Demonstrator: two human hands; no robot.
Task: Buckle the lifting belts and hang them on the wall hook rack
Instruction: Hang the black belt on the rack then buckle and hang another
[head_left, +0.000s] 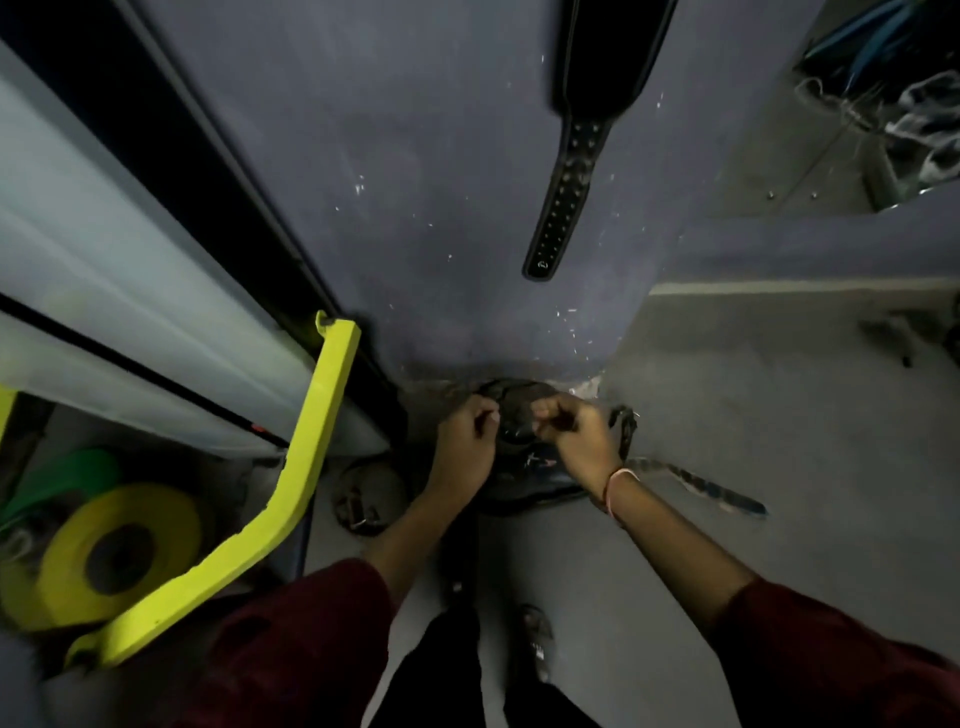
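Note:
A dark lifting belt (514, 415) lies coiled on the floor at the foot of the grey-blue wall. My left hand (465, 441) grips its left side and my right hand (574, 434) grips its right side, both with fingers curled on the strap. A second black belt (563, 171) hangs straight down the wall above, unbuckled, its holed tail pointing at the floor. Another coiled belt with a metal buckle (366, 496) rests on the floor left of my left arm. The hook rack is out of view.
A bright yellow bar (306, 467) slants across the left, with yellow (119, 551) and green discs behind it. A strap (701, 486) trails over the grey floor to the right. A mirror (883, 104) sits at the upper right. My feet stand below the belt.

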